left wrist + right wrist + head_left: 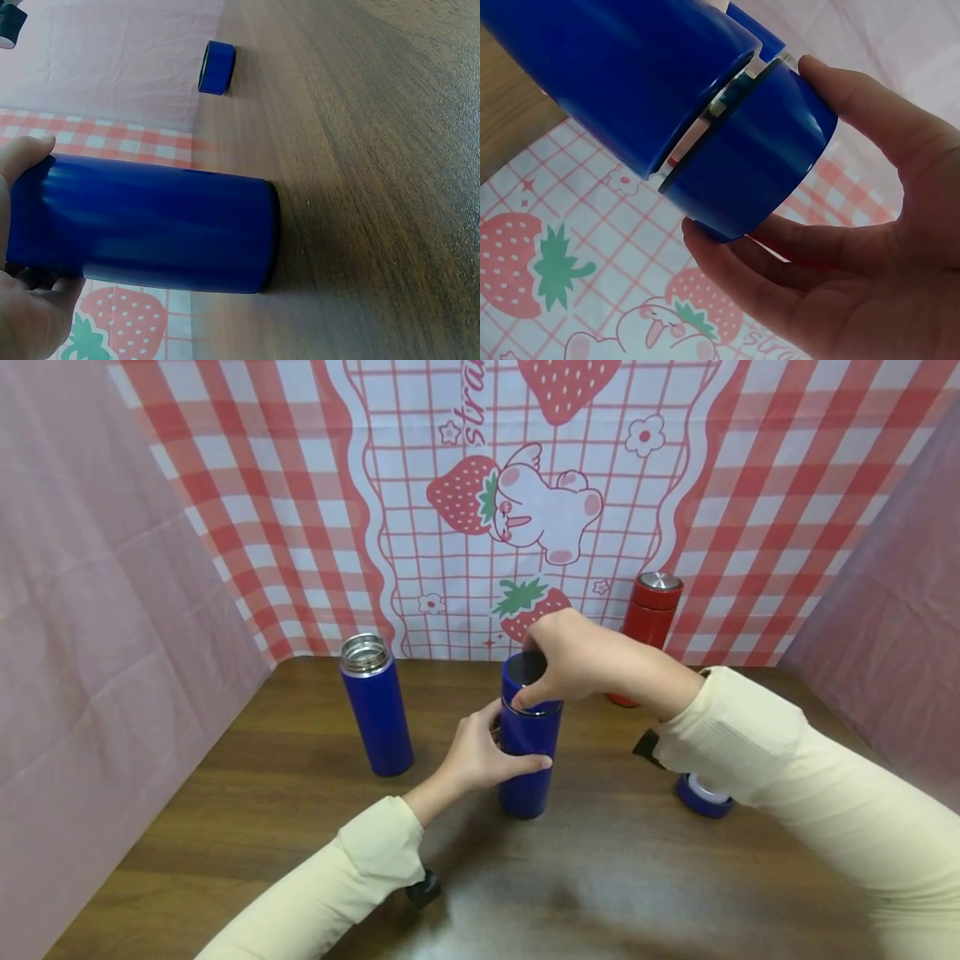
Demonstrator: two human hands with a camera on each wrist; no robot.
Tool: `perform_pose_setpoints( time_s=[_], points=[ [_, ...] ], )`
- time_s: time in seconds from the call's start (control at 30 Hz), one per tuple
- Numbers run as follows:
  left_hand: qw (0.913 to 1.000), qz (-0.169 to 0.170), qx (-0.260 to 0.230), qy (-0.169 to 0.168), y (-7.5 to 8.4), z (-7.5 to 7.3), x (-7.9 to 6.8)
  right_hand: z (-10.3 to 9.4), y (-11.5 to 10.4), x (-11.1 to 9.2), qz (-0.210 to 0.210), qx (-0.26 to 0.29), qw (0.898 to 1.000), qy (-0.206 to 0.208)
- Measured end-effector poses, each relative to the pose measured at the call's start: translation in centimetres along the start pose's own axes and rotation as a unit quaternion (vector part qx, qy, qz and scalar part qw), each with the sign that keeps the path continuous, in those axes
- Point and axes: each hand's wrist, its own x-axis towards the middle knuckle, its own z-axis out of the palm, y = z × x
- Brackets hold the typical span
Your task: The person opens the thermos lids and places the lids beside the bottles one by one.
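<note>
Apparently capping or uncapping, frame centre
Right hand (pixel 581 656) pinches blue cap (pixel 754 154), left hand (pixel 483 752) curls round blue bottle (pixel 531 737); next likely calls for level turning

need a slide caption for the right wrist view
Right hand holding a blue cap atop a blue bottle.

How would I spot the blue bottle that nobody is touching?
Find the wooden table below the strawberry-patterned cloth. In the head view, your bottle stands on its left side. Its silver mouth is bare, whereas the other blue bottle has a blue cap and the red bottle a lid.
</note>
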Motion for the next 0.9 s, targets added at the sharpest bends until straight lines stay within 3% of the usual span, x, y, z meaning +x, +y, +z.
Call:
perform_pose_setpoints(
  time_s=[0.47, 0.9],
  points=[
    [1.0000, 0.003, 0.000, 0.005, -0.1, 0.0, 0.0, -0.4, 1.0, 0.4, -0.027, 0.022, 0.999, -0.033],
    [1.0000, -0.002, -0.008, -0.002, -0.1, 0.0, 0.0, -0.7, 2.5, 0.4, -0.118, 0.063, 0.989, -0.066]
  ],
)
